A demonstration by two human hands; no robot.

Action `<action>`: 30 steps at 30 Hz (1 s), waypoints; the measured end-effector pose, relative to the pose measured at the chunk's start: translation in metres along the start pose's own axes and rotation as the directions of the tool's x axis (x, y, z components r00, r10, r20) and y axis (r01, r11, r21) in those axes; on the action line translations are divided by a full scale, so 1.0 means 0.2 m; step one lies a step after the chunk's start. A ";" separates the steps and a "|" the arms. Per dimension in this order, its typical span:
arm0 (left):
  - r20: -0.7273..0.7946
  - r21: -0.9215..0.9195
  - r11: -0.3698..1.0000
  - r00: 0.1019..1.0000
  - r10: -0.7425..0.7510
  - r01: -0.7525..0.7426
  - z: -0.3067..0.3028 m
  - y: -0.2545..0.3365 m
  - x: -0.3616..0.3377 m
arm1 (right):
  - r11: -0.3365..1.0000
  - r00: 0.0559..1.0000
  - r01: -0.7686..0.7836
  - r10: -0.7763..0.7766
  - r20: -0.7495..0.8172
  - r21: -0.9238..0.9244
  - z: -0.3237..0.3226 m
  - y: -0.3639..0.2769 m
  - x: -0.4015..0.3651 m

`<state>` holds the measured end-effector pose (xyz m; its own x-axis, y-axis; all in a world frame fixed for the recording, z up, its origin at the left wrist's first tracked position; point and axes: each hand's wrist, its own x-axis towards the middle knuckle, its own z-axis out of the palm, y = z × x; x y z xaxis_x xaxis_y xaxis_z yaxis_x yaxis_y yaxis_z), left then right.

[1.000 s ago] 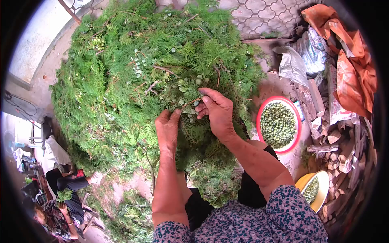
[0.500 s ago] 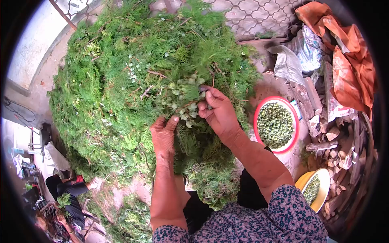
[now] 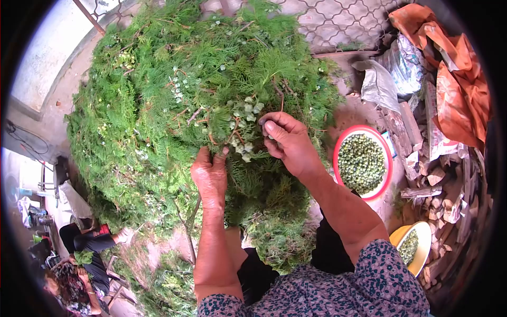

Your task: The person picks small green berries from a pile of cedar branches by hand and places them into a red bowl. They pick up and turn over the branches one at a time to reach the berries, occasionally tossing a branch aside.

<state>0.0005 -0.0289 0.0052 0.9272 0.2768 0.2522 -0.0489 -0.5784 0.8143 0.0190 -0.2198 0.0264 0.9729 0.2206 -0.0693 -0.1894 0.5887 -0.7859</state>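
A sprig of cypress with pale green cones (image 3: 245,113) lies over the big heap of cut greenery in front of me. My left hand (image 3: 210,171) is closed, thumb and fingers pinching the sprig's stem at its lower left. Just right of the cones is my right hand (image 3: 289,140), its fingers curled in and the thumb pressed against them. A bit of pale green shows between those fingers, apparently a cone; the rest of what they hold is hidden. Foliage covers part of the stem.
The cypress heap (image 3: 142,105) fills the middle. To the right stand a red-rimmed basin (image 3: 389,164) and a yellow basin (image 3: 422,248), both holding green cones. Split firewood (image 3: 435,203), sacks (image 3: 377,84) and orange cloth (image 3: 459,95) lie beyond. Another person (image 3: 79,274) sits at lower left.
My right hand has shifted slightly right, drawing a little away from the cones. The left hand has moved slightly down and left, still at the sprig, whose cones show more plainly.
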 end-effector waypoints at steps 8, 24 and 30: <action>-0.006 0.459 0.857 0.964 0.264 -0.232 -0.01 0.05 -0.03 | 0.312 0.840 0.452 -0.465 0.281 -0.836 0.11 0.09 -0.03; 0.062 0.505 0.709 0.839 0.540 -0.493 -0.02 0.05 -0.03 | 0.258 0.863 0.475 -0.325 0.387 -0.841 0.08 0.08 0.02; 0.061 0.474 0.725 0.840 0.539 -0.499 -0.02 0.06 -0.04 | 0.266 0.847 0.487 -0.378 0.375 -0.832 0.10 0.09 0.02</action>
<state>-0.0095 -0.0352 0.0153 0.7755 -0.1255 0.6188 -0.3220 -0.9216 0.2167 0.0159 -0.1925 0.0237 0.8457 0.2558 0.4684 0.5336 -0.3834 -0.7539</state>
